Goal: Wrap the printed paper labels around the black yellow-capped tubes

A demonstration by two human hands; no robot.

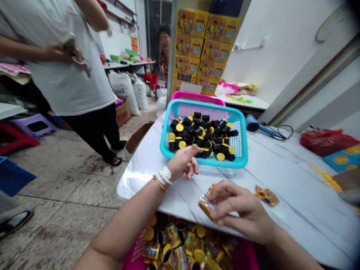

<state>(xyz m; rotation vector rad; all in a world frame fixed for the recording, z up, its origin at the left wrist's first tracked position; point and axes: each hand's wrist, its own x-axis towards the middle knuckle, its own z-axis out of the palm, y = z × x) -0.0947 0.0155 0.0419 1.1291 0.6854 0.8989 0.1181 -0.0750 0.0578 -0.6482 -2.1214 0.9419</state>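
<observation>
My right hand [242, 210] is closed around a small container with a shiny printed wrapper [206, 204], held over the table's front edge. My left hand [184, 163] is at the near rim of a turquoise basket [204, 161], fingers apart and partly curled, with nothing visible in them. Black canisters with yellow lids [198, 131] fill the basket in a loose heap. A few yellow printed sleeves [267, 195] lie on the table to the right of my right hand. Below the table edge, a magenta basket [247, 258] contains many yellow-labelled canisters [189, 243].
The white marbled table [298, 180] also bears a blue corded tool [264, 129] and a red plastic bag [326, 142]. Yellow boxes [199, 48] are stacked behind the baskets. At left stands a person in a white shirt [70, 67], near an open cardboard box [137, 140].
</observation>
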